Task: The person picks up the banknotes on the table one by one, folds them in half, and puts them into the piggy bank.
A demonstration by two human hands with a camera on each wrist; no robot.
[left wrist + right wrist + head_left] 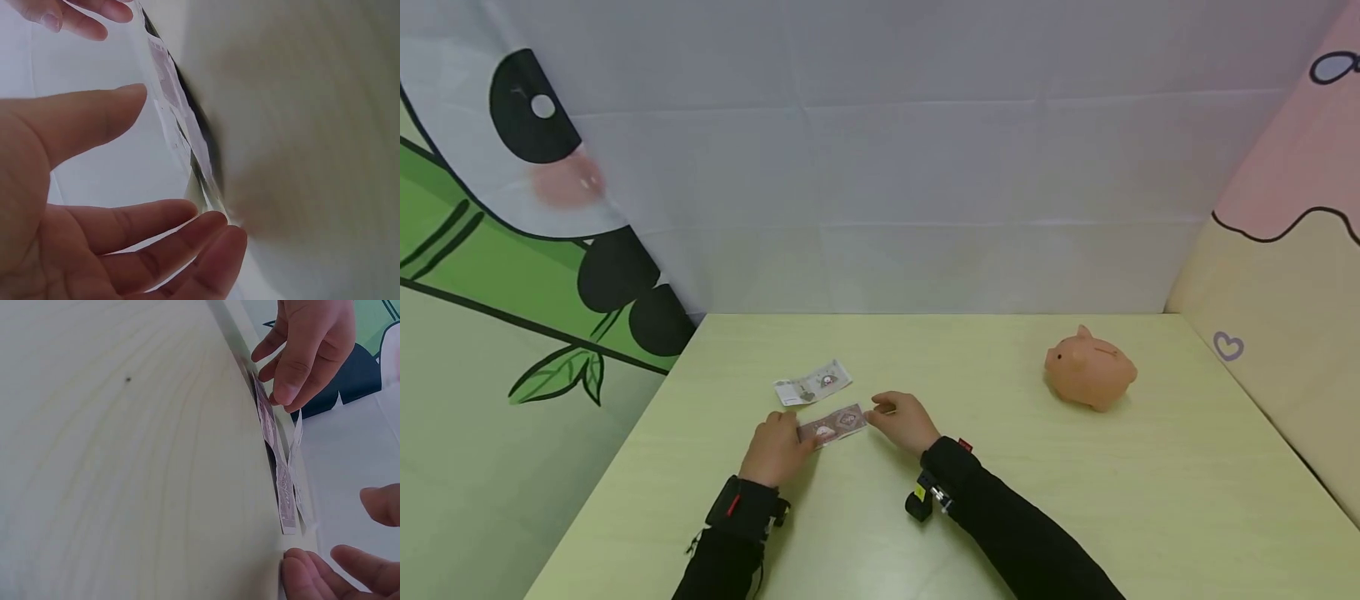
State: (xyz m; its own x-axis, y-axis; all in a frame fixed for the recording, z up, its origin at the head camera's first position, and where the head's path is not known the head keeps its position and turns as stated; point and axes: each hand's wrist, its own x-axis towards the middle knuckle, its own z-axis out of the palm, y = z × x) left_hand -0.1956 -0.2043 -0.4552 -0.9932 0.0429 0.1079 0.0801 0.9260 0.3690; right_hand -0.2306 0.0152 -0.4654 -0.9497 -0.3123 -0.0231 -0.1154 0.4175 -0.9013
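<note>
A purplish-brown banknote (842, 423) lies on the table between both hands. My left hand (775, 450) is at its left end, thumb and fingers spread apart in the left wrist view, fingertips down by the note's edge. At the opposite end is my right hand (906, 422); its thumb stands away from loosely bent fingers in the right wrist view, with nothing between them. Just behind lies a second, paler banknote (814, 385), slightly creased. Seen edge-on in the right wrist view, the brown banknote (284, 494) bows up a little from the tabletop.
An orange-pink piggy bank (1090, 371) with a slot on top stands at the back right of the pale wooden table (1000, 467). A white cloth backdrop (925, 183) rises behind the table, with printed cartoon panels on the left and right.
</note>
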